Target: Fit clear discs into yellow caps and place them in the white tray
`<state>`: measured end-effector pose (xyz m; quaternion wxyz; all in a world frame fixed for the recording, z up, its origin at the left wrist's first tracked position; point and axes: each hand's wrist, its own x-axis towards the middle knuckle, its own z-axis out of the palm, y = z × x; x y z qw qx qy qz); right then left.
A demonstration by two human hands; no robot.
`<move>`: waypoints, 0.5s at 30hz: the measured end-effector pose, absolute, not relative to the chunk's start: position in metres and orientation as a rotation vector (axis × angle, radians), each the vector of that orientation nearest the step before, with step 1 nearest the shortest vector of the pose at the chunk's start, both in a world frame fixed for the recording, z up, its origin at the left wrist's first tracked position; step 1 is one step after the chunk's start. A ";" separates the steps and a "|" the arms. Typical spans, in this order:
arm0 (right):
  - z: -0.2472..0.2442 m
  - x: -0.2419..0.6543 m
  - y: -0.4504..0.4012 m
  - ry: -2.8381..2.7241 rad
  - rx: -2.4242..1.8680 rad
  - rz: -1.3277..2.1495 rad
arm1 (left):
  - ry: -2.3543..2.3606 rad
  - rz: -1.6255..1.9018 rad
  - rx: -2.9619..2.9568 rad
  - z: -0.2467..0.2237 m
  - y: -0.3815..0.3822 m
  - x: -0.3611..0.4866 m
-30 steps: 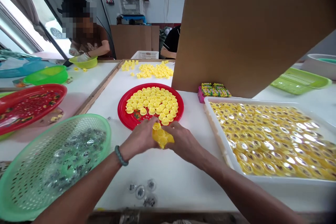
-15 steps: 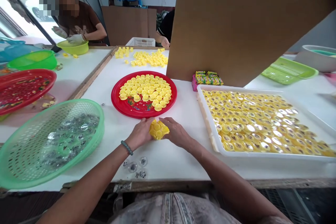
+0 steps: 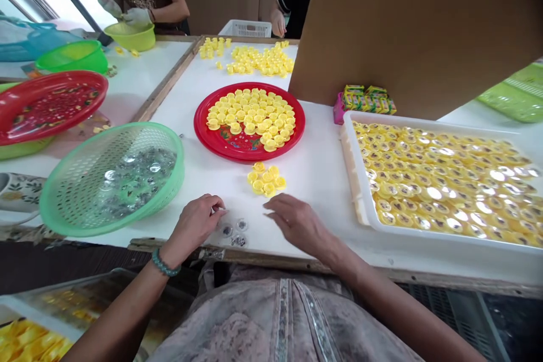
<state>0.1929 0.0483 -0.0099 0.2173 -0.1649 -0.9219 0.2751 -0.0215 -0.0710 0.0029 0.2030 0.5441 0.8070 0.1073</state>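
My left hand (image 3: pixel 197 220) is over the white table, its thumb and fingers drawn together in a pinch. Whatever may be between the fingertips is too small to make out. Just right of it lie several clear round discs (image 3: pixel 227 231) with dark prints. My right hand (image 3: pixel 299 223) hovers palm down, thumb and fingers apart, holding nothing. Beyond its fingertips a small cluster of yellow plastic cups (image 3: pixel 267 180) rests on the table. Behind the cluster, a red plate (image 3: pixel 220 146) carries many similar yellow cups.
Left stands a green basket (image 3: pixel 63 198) of clear discs, beside a mug (image 3: pixel 19 192). A white tray (image 3: pixel 356 198) of covered yellow pieces lies right, under a cardboard sheet (image 3: pixel 403 28). Small packets (image 3: pixel 369 100) stand behind it. A gloved co-worker (image 3: pixel 139 17) works at a bowl (image 3: pixel 131 37).
The yellow cups my hands held together now lie on the table below the red plate. My hands have separated, the left moving toward the clear discs. The view has tilted down.
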 end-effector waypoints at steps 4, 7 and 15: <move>-0.012 0.167 0.025 -2.808 -0.024 0.751 | 2.254 0.308 1.463 -0.006 -0.081 -0.017; -0.022 0.165 0.024 -2.946 0.058 0.653 | 2.172 0.358 1.512 -0.016 -0.079 -0.008; -0.044 0.206 0.036 -2.877 -0.348 0.645 | 1.961 0.464 1.662 -0.026 -0.053 0.024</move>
